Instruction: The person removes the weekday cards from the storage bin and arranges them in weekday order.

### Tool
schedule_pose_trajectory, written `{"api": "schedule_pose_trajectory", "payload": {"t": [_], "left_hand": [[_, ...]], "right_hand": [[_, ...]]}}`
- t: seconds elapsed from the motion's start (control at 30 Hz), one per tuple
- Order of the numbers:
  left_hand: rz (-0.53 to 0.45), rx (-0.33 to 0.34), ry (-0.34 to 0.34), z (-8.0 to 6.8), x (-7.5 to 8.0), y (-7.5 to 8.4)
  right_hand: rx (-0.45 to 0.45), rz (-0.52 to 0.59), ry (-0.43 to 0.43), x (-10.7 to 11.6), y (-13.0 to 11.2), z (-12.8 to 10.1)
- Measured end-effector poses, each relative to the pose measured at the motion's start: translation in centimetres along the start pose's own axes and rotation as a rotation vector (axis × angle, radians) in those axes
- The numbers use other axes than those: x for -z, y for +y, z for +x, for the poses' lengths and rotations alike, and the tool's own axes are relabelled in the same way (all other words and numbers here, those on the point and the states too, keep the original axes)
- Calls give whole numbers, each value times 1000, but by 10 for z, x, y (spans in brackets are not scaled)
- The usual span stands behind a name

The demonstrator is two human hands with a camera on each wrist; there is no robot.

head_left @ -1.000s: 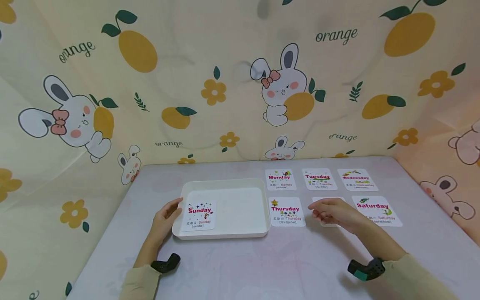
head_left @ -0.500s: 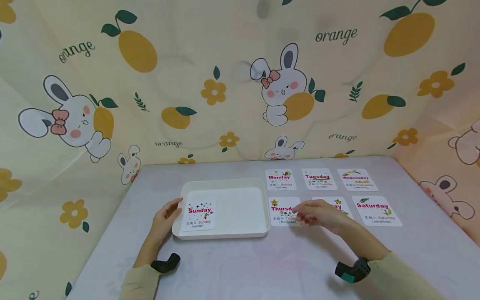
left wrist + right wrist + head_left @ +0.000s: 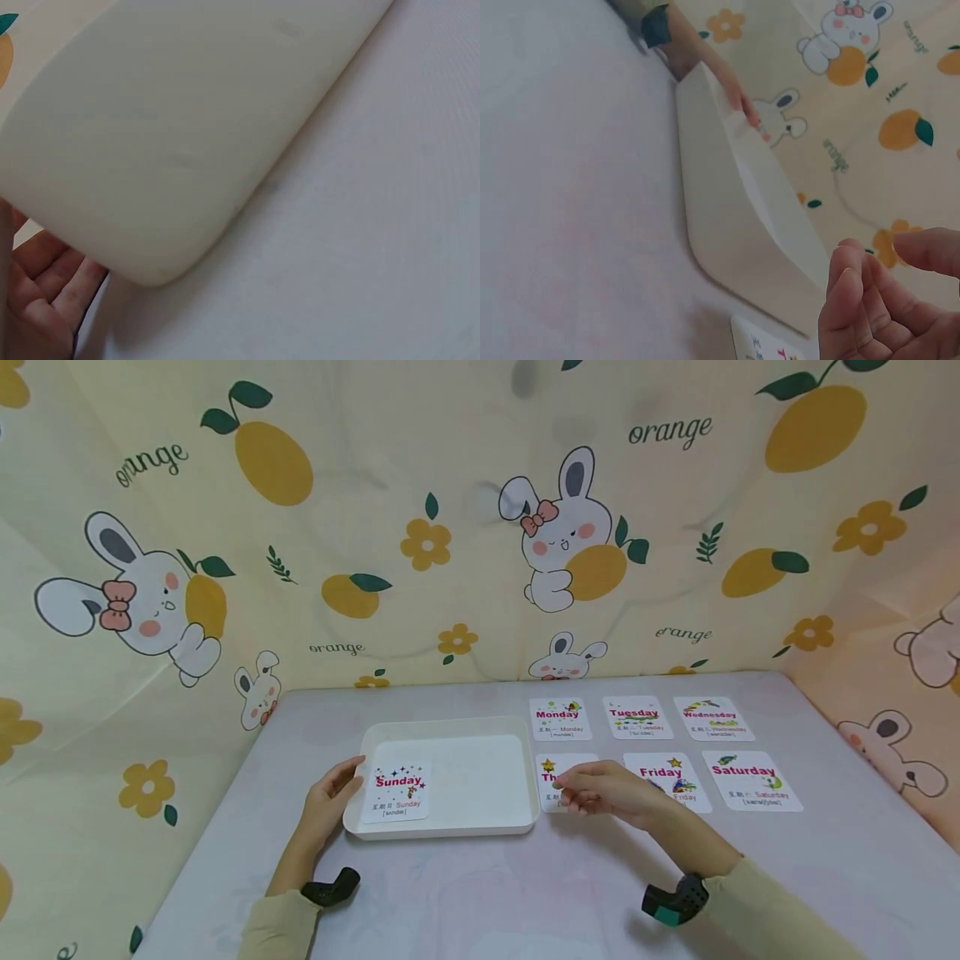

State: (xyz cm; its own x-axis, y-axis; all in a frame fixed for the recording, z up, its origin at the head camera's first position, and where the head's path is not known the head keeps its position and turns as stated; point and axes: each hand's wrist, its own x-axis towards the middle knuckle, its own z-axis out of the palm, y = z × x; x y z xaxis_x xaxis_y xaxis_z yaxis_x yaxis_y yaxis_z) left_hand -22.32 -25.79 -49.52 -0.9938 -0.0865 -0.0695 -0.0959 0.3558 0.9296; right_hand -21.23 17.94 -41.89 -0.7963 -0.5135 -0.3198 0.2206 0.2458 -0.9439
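Observation:
My left hand [image 3: 327, 793] rests against the left side of a shallow white tray [image 3: 480, 834], its thumb and index fingertip at the rim. Seen from the left wrist, relaxed fingers [image 3: 64, 281] touch the outer wall. Inside the tray, on the left, lies a square Sunday card [image 3: 396, 793]. My right hand [image 3: 611, 792] holds nothing; it hovers over the Thursday card [image 3: 553, 764], hiding much of it. In the right wrist view, its fingers curl loosely, with the thumb apart from them. Close to its right lies the Friday card [image 3: 667, 768].
Behind these, the Monday [image 3: 561, 720], Tuesday [image 3: 637, 718] and Wednesday [image 3: 712, 720] cards form a row right of the tray. A Saturday card [image 3: 752, 782] lies at the front right. A printed cloth [image 3: 465, 443] stands behind the pale table [image 3: 480, 902].
My right hand has moved left, from over the Friday card to over the Thursday card, uncovering most of Friday. The left hand, tray and cards have stayed in place.

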Motion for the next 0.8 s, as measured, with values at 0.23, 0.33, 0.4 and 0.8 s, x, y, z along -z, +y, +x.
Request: {"api": "schedule_pose_trajectory", "payload": {"t": [0.23, 0.33, 0.4, 0.8], "left_hand": [[7, -3, -1, -1, 0, 0], [11, -3, 2, -1, 1, -1], [11, -2, 2, -1, 1, -1], [3, -1, -1, 0, 0, 0]], "right_hand": [[26, 24, -15, -12, -4, 9], [35, 41, -16, -17, -4, 14], [33, 51, -14, -20, -4, 16], [39, 62, -17, -46, -8, 30]]}}
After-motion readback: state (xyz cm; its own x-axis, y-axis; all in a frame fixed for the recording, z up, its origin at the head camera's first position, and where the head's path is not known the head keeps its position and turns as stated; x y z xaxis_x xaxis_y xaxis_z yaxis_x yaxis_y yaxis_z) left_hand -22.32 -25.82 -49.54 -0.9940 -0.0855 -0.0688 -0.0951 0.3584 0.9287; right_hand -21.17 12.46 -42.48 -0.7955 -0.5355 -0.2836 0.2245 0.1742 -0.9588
